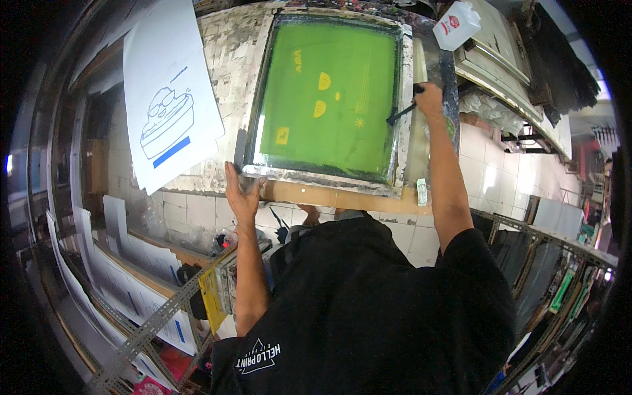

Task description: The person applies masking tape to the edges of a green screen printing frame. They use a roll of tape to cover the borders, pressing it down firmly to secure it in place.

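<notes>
A screen-printing frame with bright green mesh and small yellow shapes lies on a worn, tape-covered table. My left hand grips the frame's near left corner at the table edge. My right hand is closed around a thin black tool whose tip rests on the mesh near the frame's right side.
A white sheet printed with a line drawing and a blue bar lies at the table's left. A white plastic jug stands at the far right. Metal racks with sheets and screens flank me below; tiled floor shows between.
</notes>
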`<action>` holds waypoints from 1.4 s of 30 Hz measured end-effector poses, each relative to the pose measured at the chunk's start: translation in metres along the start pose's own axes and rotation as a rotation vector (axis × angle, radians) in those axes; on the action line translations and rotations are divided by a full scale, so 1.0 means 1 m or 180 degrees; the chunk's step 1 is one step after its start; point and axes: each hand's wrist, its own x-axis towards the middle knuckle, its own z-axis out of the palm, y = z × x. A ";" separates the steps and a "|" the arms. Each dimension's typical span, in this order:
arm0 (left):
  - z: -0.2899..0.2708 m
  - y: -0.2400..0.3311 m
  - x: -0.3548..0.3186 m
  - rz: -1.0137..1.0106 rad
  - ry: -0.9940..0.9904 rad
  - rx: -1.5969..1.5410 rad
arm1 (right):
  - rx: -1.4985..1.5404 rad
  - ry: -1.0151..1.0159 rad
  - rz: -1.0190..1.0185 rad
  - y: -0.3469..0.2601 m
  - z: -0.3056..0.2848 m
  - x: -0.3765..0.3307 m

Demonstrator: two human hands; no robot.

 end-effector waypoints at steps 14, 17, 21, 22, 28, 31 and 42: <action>0.011 -0.019 0.000 0.0037 0.0369 -0.0162 | 0.1154 -0.2648 -0.1361 -0.114 -0.053 -0.187; 0.013 -0.021 0.000 -0.0012 0.0513 -0.0227 | 0.1350 -0.2923 -0.0575 -0.115 -0.046 -0.190; 0.012 -0.022 -0.001 -0.0029 0.0516 -0.0257 | 0.1544 -0.2730 -0.0598 -0.169 -0.017 -0.193; 0.013 -0.025 -0.001 -0.0029 0.0521 -0.0313 | 0.1420 -0.2714 -0.0673 -0.195 -0.009 -0.191; 0.014 -0.030 -0.009 -0.0306 0.0448 -0.0062 | 0.1251 -0.2818 -0.1330 -0.341 0.041 -0.172; 0.009 -0.018 -0.004 -0.0214 0.0549 0.0142 | 0.1402 -0.2492 -0.1393 -0.388 0.063 -0.174; 0.012 -0.028 -0.009 -0.0420 0.0464 -0.0025 | 0.0494 -0.2917 -0.1250 -0.270 0.010 -0.175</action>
